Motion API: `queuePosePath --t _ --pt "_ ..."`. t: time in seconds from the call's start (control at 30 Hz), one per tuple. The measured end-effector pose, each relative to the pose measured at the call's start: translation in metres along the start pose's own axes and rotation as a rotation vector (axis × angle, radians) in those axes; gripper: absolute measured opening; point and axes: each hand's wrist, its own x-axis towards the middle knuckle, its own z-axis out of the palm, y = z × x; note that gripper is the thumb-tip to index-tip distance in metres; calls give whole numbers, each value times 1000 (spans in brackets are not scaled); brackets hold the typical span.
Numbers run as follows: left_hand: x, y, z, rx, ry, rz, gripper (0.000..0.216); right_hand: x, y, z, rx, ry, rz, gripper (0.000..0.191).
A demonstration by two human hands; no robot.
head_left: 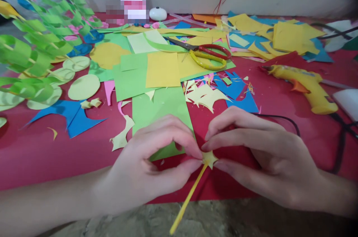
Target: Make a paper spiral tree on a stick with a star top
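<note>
A small pale yellow paper star [209,159] is held above the front edge of the red tabletop. A narrow yellow paper strip [188,200] trails from it, slanting down to the left. My left hand [159,155] pinches the star's left point between thumb and index finger. On the other side, the thumb and fingertips of my right hand [260,147] close on its right and upper points. Beneath my left hand lies a green paper sheet [162,112].
Scissors [208,52] with red and yellow handles rest on stacked paper. A yellow glue gun [304,84] lies at right with its cable. Paper scraps [205,95] cover the middle. At left are green paper-curl stems [33,50], pale discs [84,87] and small paper stars [91,103].
</note>
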Motion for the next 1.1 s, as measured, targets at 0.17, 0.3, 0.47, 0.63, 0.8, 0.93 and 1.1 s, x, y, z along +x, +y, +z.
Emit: queuePosePath --t 0.17,0.3,0.47,0.63,0.8,0.93,1.1 --pt "-1 0 0 4 -16 -4 21 -1 -1 1 -11 -5 -2 13" --pt "-2 0 0 12 -22 6 22 -1 0 1 -10 -1 -16 13" --pt "-2 -2 1 12 -29 -18 20 -1 1 2 -13 -5 -2 12" --pt "-2 -2 1 -6 5 -20 21 0 1 2 0 6 0 13" --pt "-2 0 0 8 12 18 26 -1 0 1 0 4 -6 12" --pt "-1 0 1 9 -17 9 25 -1 -1 1 1 9 -3 12" --pt "-2 0 0 14 -16 18 25 -1 0 1 6 9 -6 12"
